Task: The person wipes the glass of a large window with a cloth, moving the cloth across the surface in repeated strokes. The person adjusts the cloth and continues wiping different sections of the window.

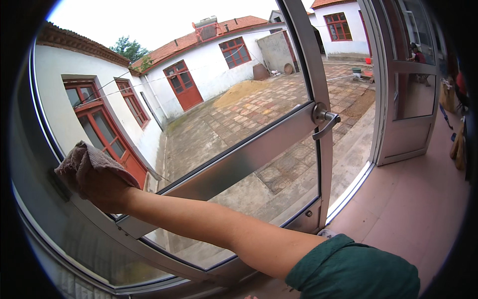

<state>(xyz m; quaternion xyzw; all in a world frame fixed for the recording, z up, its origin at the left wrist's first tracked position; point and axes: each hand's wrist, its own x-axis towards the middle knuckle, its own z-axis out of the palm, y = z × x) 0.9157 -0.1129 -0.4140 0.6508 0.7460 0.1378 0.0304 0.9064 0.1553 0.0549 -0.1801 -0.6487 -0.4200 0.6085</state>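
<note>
My right arm, in a green sleeve, reaches across to the left. My right hand [104, 188] holds a crumpled, brownish-pink cloth [87, 159] against the hinge-side part of a metal-framed glass door [239, 164]; its fingers are partly hidden by the cloth. A lever handle [328, 121] is on the door's far stile. At the bottom edge only small fingertips [251, 297] show, apparently of my left hand; the rest of that hand is out of view.
Another door leaf [414, 140] stands at the right, a person visible in its glass. The threshold [351, 192] borders the pinkish floor [407, 202]. Bags [447, 95] are at the far right. Through the glass appear a paved courtyard [242, 116] and a sand pile [241, 91].
</note>
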